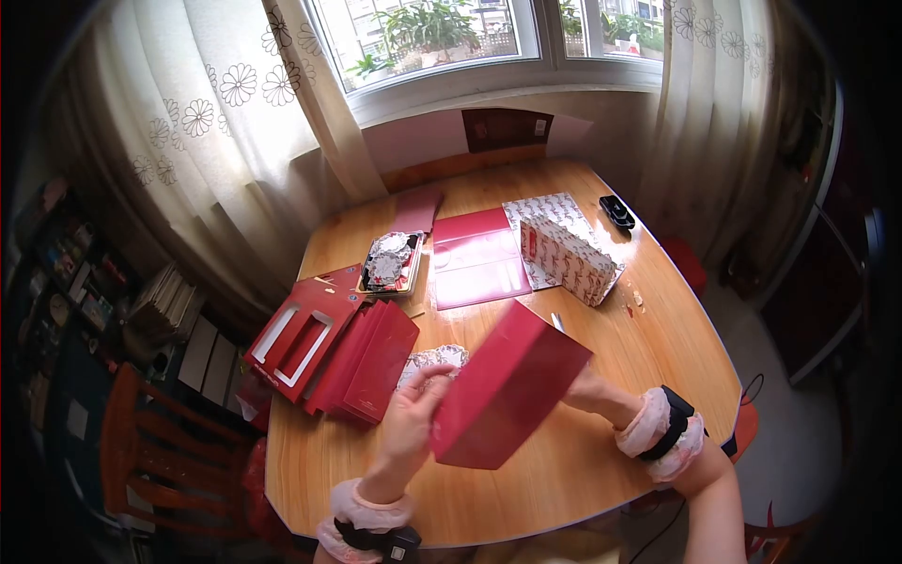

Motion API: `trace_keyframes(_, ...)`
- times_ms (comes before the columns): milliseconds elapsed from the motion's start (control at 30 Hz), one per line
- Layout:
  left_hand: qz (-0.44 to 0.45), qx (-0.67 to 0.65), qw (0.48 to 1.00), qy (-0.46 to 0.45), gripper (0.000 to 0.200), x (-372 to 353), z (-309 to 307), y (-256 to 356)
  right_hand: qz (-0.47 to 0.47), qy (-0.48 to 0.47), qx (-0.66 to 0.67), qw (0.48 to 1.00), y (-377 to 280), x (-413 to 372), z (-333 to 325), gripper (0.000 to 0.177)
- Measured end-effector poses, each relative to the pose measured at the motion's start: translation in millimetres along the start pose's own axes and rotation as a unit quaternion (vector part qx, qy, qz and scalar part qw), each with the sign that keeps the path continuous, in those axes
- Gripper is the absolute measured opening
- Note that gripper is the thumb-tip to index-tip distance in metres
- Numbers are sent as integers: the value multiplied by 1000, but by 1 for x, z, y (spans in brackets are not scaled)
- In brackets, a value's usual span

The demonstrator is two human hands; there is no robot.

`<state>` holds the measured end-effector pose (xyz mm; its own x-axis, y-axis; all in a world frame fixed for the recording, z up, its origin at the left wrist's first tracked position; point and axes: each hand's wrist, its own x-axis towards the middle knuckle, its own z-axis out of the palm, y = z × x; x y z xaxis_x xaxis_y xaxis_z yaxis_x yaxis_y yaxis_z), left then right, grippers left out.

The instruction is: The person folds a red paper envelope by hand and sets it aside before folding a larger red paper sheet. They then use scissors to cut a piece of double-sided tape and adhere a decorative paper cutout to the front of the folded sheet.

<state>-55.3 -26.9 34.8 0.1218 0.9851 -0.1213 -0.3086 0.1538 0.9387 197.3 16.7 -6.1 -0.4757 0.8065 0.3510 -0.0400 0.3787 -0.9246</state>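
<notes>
A dark red cardboard box (pixel 512 395) is held up over the near part of the table, tilted with its long side toward me. My left hand (pixel 418 404) is closed at its left edge, fingers curled. At the right end my right hand (pixel 590 390) grips the box, its fingertips hidden behind the cardboard. Just beyond my left hand lies a crumpled piece of patterned paper (pixel 437 357), partly covered by the hand and the box. A thin light-coloured object (pixel 558 322) sticks out behind the box's upper right side.
On the wooden table (pixel 676 367), red boxes (pixel 352 367) stack at left. A tray with cut paper (pixel 392 261), a flat red sheet (pixel 481 258), a patterned box (pixel 568 258) and a black device (pixel 616 213) lie farther back. A wooden chair (pixel 164 451) stands left.
</notes>
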Motion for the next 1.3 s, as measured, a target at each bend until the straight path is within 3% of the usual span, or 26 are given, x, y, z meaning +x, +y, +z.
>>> trace_keyframes(33, -47, -65, 997, -11, 20, -1, 15, -5, 42, -27, 196, 979, 3, 4, 3, 61)
trace_keyframes(67, -73, -52, 993, -79, 22, 3, 5, -21, 82, -54, 383, 918, 4, 8, 6, 60)
trace_keyframes(100, -104, -81, 987, -89, 22, 2, 8, -28, 70, -55, 333, 939, -12, 8, 5, 55)
trace_keyframes(200, -153, -138, 973, -106, 24, 5, 10, -39, 74, -100, 350, 928, 0, 6, 2, 50)
trace_keyframes(267, -168, -164, 965, -114, 25, 6, 9, -40, 87, -64, 308, 945, -12, 1, 6, 44)
trace_keyframes(333, -207, -160, 954, -145, 27, 5, 6, -38, 30, 53, 187, 981, -22, -6, 12, 34)
trace_keyframes(400, -119, -64, 955, -265, 35, -1, -2, -43, 95, 51, 210, 972, -19, 2, 10, 27)
trace_keyframes(433, -187, -42, 964, -183, 47, 1, 0, -38, 111, 61, 215, 968, -21, 6, 12, 23)
trace_keyframes(467, -187, -44, 964, -183, 47, 7, -3, -37, 112, 61, 214, 968, -22, 6, 10, 23)
trace_keyframes(533, -225, -215, 931, -189, 55, 17, -10, -26, 157, 32, 199, 967, -23, 4, 7, 22)
trace_keyframes(600, -216, -202, 933, -207, 54, 11, -10, -10, 176, 37, 204, 962, -20, 3, 8, 22)
trace_keyframes(667, -171, -84, 957, -220, 54, 10, -11, -10, 223, 27, 176, 958, -18, 3, 7, 28)
trace_keyframes(700, -193, -102, 958, -184, 51, 9, -10, -16, 224, 25, 176, 958, -19, 3, 10, 28)
trace_keyframes(767, -189, -104, 954, -207, 49, 12, -17, -32, 137, 20, 149, 979, -20, 2, 23, 44)
trace_keyframes(800, -184, -106, 949, -232, 47, 12, -15, -35, 139, 16, 145, 980, -19, 1, 27, 44)
trace_keyframes(867, -169, -151, 947, -227, 42, 9, -9, -35, 80, 48, -34, 995, -16, -1, 31, 65)
trace_keyframes(900, -166, -126, 954, -217, 41, 9, -8, -34, 106, 40, -127, 985, -13, -4, 33, 80)
trace_keyframes(1000, -170, -94, 961, -198, 39, 12, -14, -40, 128, 64, -140, 980, -12, -5, 41, 87)
trace_keyframes(1167, -145, -31, 974, -169, 37, 12, -5, -35, 128, 55, -119, 983, -15, -6, 44, 79)
trace_keyframes(1233, -136, 4, 981, -137, 36, 12, -5, -32, 74, 38, 16, 996, -16, -4, 46, 68)
trace_keyframes(1300, -117, 34, 984, -130, 36, 12, -8, -26, 82, 49, 14, 995, -18, 0, 34, 60)
